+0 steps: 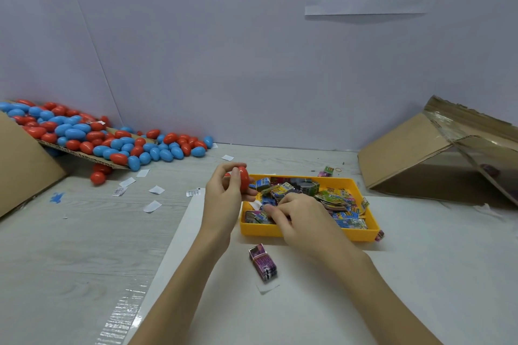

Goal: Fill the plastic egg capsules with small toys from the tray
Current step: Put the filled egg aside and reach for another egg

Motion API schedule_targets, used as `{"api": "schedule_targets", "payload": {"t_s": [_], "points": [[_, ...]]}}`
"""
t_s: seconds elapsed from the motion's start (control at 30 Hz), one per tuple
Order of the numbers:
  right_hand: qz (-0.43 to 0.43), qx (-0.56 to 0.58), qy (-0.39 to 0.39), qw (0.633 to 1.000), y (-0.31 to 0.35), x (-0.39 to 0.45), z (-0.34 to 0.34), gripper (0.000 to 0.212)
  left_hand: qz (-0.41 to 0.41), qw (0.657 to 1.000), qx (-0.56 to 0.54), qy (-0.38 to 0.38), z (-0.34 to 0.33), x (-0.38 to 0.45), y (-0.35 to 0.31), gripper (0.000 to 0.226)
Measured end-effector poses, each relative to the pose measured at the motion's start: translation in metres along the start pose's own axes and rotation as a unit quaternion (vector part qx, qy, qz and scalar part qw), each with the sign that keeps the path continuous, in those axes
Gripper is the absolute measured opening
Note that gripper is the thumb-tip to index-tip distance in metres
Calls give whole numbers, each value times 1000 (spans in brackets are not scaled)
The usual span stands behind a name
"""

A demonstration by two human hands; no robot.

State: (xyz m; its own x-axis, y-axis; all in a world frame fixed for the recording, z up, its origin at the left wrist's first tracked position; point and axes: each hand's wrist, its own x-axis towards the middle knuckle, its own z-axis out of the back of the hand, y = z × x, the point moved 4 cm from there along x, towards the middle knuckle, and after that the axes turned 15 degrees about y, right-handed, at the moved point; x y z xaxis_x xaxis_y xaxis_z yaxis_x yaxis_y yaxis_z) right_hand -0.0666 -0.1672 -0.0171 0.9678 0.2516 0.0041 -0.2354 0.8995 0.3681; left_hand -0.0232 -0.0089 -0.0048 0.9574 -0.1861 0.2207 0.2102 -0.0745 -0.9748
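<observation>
While left hand (224, 193) grips red egg (243, 179), right hand (297, 214) seemingly pinches toys in tray (361, 234).

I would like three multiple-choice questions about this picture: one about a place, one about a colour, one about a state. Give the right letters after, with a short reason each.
1. Where does the purple packet lie?
A. on the table just in front of the yellow tray
B. inside the cardboard box on the right
C. among the pile of eggs

2. What colour is the egg capsule in the left hand?
A. blue
B. red
C. yellow

3. What is the right hand doing?
A. resting flat on the table
B. holding a blue egg
C. reaching into the tray, fingers curled among the toy packets

Answers:
1 A: the packet lies alone on the white sheet, near the tray's front wall.
2 B: the capsule between the fingers is red.
3 C: the fingers are down in the tray's left part; whether the grip has closed on a packet cannot be told.
</observation>
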Motion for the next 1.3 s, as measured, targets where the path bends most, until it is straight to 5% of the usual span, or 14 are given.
{"api": "schedule_targets", "payload": {"t_s": [0.13,0.3,0.7,0.83,0.97,1.03,1.13,1.3], "points": [[24,23,-54,998,-3,-4,13,23,4,1000,6,3,0,0,1,21],[4,49,-111,993,-5,-9,21,46,10,1000,17,9,-1,0,1,20],[-15,114,-201,973,-19,-11,25,22,19,996,59,65,-9,-4,0,21],[-42,292,-224,929,-29,-10,28,20,-33,985,128,111,-23,-11,-7,42],[-43,475,-188,859,-32,-10,25,20,-66,963,207,157,-36,-19,-10,25],[-38,512,-183,838,-31,-11,25,21,-95,950,248,166,-39,-21,-11,10],[-32,534,-178,826,-29,-11,25,26,-134,929,298,174,-42,-23,-12,24],[-26,571,-171,803,-24,-10,22,40,-138,935,292,144,-40,-20,-13,9]]}}
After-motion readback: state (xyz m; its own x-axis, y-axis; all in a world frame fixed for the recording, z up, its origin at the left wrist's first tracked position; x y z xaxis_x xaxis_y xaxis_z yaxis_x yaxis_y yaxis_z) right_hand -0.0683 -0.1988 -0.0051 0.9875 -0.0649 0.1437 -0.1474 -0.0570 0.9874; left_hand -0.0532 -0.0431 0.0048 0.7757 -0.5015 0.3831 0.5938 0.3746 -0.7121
